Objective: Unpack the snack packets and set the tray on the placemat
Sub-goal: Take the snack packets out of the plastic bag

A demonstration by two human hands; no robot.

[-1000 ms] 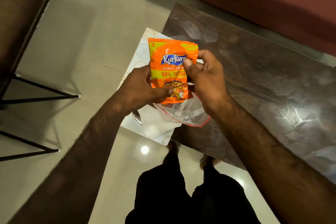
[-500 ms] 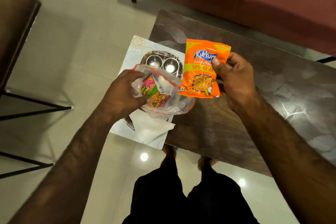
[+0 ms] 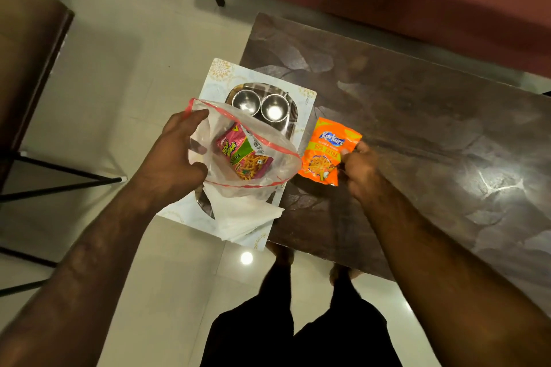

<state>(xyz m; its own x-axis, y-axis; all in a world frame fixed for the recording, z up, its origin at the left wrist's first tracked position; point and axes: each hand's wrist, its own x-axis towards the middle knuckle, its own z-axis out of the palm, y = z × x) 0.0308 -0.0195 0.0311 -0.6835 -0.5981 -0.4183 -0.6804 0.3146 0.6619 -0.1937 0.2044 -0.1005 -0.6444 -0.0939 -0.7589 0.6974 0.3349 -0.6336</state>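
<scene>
Pinching the orange packet (image 3: 328,152) at its right edge, the fingers (image 3: 347,152) of the right hand (image 3: 362,171) hold it low at the counter (image 3: 417,128), just beside the placemat (image 3: 220,71); I cannot tell whether it touches down. The left hand (image 3: 173,158) curls round the mouth of the clear bag (image 3: 220,119), with the pink packet (image 3: 244,158) inside, above the tray (image 3: 290,128) already on the placemat. Both packets look light, puffed and slick, so the crimped seam seems the place to grip, not the crushable middle.
</scene>
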